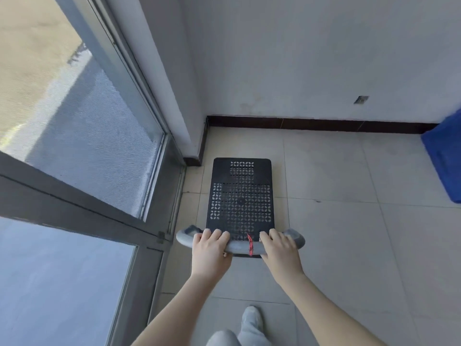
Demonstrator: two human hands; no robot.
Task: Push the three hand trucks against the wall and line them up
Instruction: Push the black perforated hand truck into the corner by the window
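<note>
White plaster is taking up most of what I am seeing: the wall (324,58) is running across the far side of the room, with a dark skirting (311,123) lining its foot. To the left a big window (74,121) in a grey frame is letting in daylight. Pale tiles are covering the floor (349,233). At the right edge a blue thing (446,161) is sitting on the floor by the wall; the view is cutting it off, so I cannot tell what it is.

One truck (240,196) is standing on the tiles near the corner, just beside the window frame. Its black perforated deck is pointing lengthwise at the wall, and its far edge is sitting short of the skirting, with bare tile lying between them. Its grey padded handle (239,248) is arching across the near end.

The person is standing behind it with both bare arms reaching forward. The left hand (210,250) is gripping the handle left of middle, fingers curling over the top of the bar. The right hand (280,248) is gripping it right of middle in the same way. A grey shoe (252,318) is showing on the tiles below the arms. A red tie (249,244) is hanging round the handle just beside the right hand. A small metal plate (361,99) is sitting on the wall above the skirting.
</note>
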